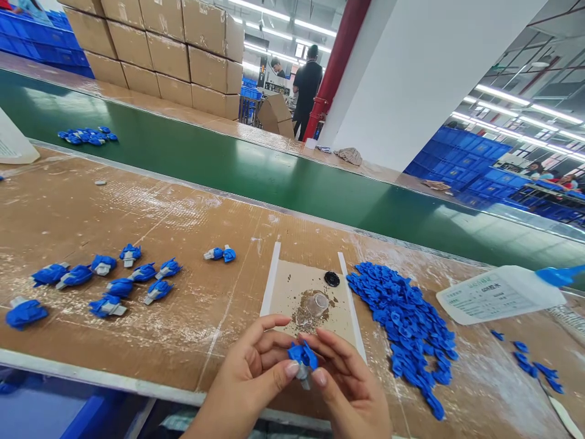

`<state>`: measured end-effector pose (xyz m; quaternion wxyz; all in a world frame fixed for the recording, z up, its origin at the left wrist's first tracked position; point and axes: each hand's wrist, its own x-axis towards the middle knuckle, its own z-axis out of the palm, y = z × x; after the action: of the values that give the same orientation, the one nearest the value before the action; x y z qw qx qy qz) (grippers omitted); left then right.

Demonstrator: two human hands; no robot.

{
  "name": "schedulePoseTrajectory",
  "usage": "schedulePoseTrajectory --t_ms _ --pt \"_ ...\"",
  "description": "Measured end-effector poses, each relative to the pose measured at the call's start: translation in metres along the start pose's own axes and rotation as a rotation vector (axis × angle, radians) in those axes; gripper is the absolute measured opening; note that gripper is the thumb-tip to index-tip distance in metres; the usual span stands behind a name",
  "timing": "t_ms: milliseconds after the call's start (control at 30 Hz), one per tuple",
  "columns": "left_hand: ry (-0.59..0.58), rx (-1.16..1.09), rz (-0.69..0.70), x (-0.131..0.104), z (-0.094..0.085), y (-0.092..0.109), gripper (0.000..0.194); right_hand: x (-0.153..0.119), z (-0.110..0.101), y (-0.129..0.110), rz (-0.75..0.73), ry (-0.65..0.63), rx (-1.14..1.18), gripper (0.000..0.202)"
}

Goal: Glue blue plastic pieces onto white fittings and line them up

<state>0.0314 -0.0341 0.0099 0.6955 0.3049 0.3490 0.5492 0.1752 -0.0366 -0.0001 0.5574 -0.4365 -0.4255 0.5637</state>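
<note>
Between the fingers of my left hand (258,360) and my right hand (345,378) is a small blue-and-grey plastic part (302,360). Both thumbs press on its near side, and its grey end points down toward me. Just beyond my fingertips a small clear cup (317,303) stands on a stained cardboard sheet (283,286), with a round black cap (331,278) behind it. To the right lies a heap of loose blue plastic pieces (402,317). Several similar blue-and-grey parts (119,287) are spread out on the left of the table.
A white bottle with a blue nozzle (498,296) lies tilted at the right; another white bottle (13,143) is at the far left. A green conveyor belt (269,167) runs behind the table, carrying a cluster of blue parts (86,136). Cardboard boxes (169,61) stand beyond it.
</note>
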Motion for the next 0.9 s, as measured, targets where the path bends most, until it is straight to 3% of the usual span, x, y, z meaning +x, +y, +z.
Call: schedulePoseTrajectory --t_ms 200,300,400,500,567,633,700,767,900 --pt "0.018 0.013 -0.096 0.006 -0.006 -0.006 0.050 -0.006 0.005 0.019 -0.562 -0.066 -0.585 0.033" --pt "0.039 0.171 -0.136 0.007 -0.012 0.000 0.039 -0.004 -0.006 0.018 -0.722 -0.140 -0.752 0.036" --pt "0.148 0.444 -0.044 0.004 -0.029 0.012 0.033 0.002 -0.046 0.005 -0.745 -0.022 -1.006 0.029" --pt "0.329 1.006 0.265 0.002 -0.062 0.028 0.034 0.012 -0.100 -0.011 -0.703 0.220 -1.376 0.023" --pt "0.336 1.472 0.531 0.004 -0.087 0.040 0.029 0.020 -0.129 -0.014 -0.696 0.237 -1.534 0.037" --pt "0.260 1.861 0.711 0.007 -0.109 0.052 0.031 0.026 -0.147 -0.012 -0.681 0.182 -1.605 0.047" --pt "0.210 2.127 0.778 0.011 -0.123 0.066 0.035 0.031 -0.156 -0.006 -0.653 0.136 -1.626 0.051" --pt "0.238 2.270 0.795 0.015 -0.130 0.079 0.036 0.035 -0.161 -0.001 -0.625 0.108 -1.636 0.054" --pt "0.292 2.244 0.696 0.023 -0.129 0.099 0.034 0.041 -0.166 0.001 -0.631 0.053 -1.646 0.060"
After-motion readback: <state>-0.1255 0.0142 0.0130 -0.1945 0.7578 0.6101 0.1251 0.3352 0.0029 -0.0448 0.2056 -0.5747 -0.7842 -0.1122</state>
